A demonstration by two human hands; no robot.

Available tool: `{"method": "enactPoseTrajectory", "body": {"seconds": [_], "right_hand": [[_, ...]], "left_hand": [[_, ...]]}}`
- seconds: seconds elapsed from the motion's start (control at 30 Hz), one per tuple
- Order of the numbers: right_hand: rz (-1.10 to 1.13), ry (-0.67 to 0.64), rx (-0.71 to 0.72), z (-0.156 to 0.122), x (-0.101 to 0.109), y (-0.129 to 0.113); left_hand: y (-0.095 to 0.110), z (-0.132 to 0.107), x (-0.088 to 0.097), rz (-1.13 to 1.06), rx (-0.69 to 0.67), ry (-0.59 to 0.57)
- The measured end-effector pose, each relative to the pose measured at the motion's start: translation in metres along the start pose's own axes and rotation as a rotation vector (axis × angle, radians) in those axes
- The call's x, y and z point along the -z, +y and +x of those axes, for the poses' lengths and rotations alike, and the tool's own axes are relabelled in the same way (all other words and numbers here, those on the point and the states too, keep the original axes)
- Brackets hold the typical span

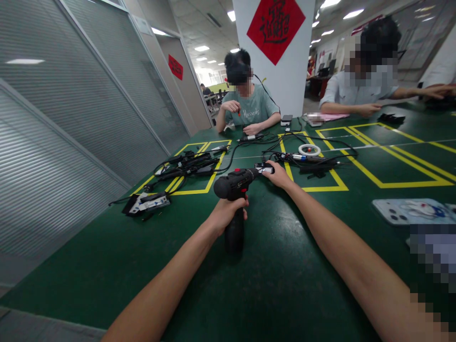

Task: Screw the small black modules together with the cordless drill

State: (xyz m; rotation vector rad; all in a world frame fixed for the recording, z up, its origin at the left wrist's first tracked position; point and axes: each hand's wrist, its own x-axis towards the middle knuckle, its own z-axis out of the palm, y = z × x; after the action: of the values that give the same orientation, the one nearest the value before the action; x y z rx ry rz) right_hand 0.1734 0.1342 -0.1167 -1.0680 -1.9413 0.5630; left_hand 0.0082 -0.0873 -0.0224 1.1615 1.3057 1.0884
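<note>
A black cordless drill [235, 187] with red trim stands upright on the green table [270, 275], its nose pointing right and away. My left hand [228, 213] is wrapped round its grip. My right hand [278, 175] is closed on the chuck [264, 168] at the drill's front end.
Black tools and cables [188, 164] lie left of the drill inside yellow tape boxes. A white tape ring [309, 150] and more tools lie beyond my right hand. A phone [409, 211] lies at the right. Two people sit at the far side, hands on the table.
</note>
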Motion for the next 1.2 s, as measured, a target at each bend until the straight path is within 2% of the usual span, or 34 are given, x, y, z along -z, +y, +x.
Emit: {"method": "enactPoseTrajectory", "body": {"seconds": [1.2], "right_hand": [[0.005,-0.011,-0.003,0.0005,0.0007,-0.0006]], "left_hand": [[0.0049,-0.0014,-0.0045,0.001,0.019,0.047]]}}
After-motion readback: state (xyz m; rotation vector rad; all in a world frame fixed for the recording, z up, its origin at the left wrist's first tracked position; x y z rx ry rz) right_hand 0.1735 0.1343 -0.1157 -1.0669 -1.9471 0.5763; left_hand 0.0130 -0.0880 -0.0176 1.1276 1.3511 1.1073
